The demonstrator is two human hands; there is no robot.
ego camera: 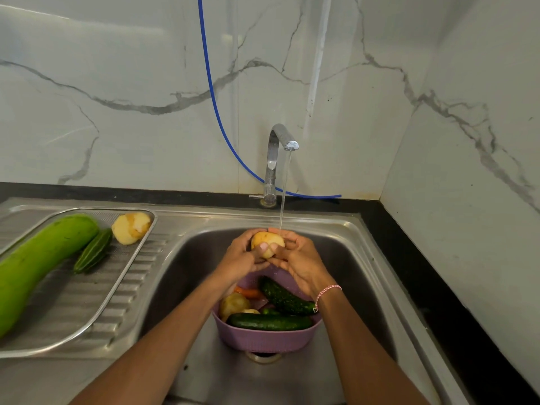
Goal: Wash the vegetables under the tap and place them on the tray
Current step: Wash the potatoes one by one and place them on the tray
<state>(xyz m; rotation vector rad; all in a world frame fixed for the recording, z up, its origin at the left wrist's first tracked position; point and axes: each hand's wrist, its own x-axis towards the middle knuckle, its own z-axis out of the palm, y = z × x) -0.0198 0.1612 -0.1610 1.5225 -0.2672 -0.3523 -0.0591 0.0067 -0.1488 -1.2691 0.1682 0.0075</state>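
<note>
A potato [267, 242] is being gripped by both the left hand [244, 260] and the right hand [298, 258] under the tap [277, 159] stream, above the purple basket [268, 337] in the sink [365, 273].

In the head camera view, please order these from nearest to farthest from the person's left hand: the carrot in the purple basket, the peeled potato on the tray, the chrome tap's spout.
Measured from the left hand:
1. Orange carrot, just below the hand, in the purple plastic basket.
2. Curved chrome tap, its spout above and slightly right.
3. Peeled pale potato, far left on the steel tray.
</note>
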